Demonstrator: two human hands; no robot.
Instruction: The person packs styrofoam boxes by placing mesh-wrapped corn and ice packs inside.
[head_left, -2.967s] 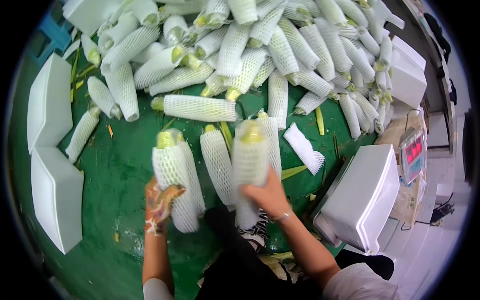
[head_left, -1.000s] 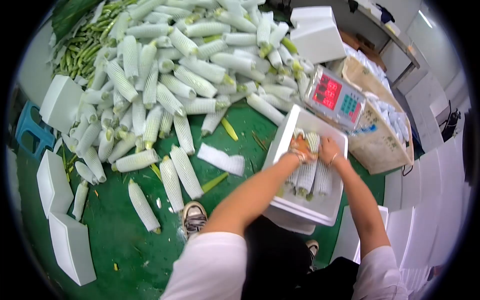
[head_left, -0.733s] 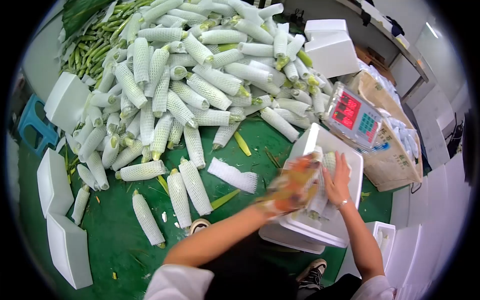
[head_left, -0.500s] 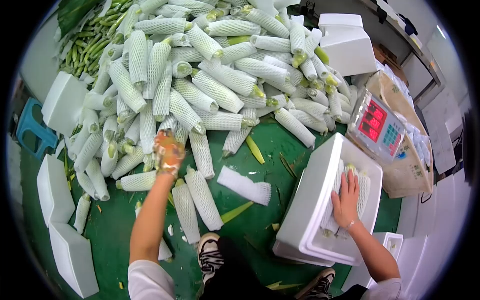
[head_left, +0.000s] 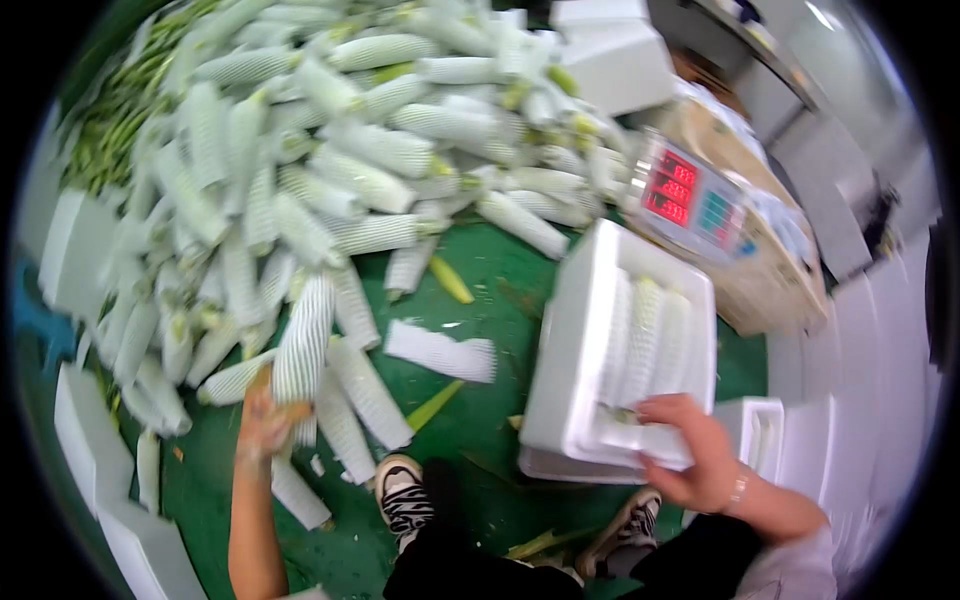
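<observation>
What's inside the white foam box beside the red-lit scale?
The foam box holds at least three net-wrapped vegetables, lying side by side. Anything beneath them is hidden, so a lower layer can't be confirmed.

dressed in black trousers (head_left: 470, 562), a whitish sleeve (head_left: 797, 568), black-and-white striped sneakers (head_left: 406, 502) with pale toes, and a thin, pale bracelet (head_left: 739, 487).

The foam sleeves (head_left: 303, 340) are showing white with a ridged mesh pattern; the box (head_left: 562, 375) is presenting plain white. The floor (head_left: 480, 425) is showing green. The digits (head_left: 670, 188) are glowing red. The shoe (head_left: 405, 500) is bearing black-and-white stripes, the sack (head_left: 765, 295) is appearing tan, the stool (head_left: 45, 325) blue.
</observation>
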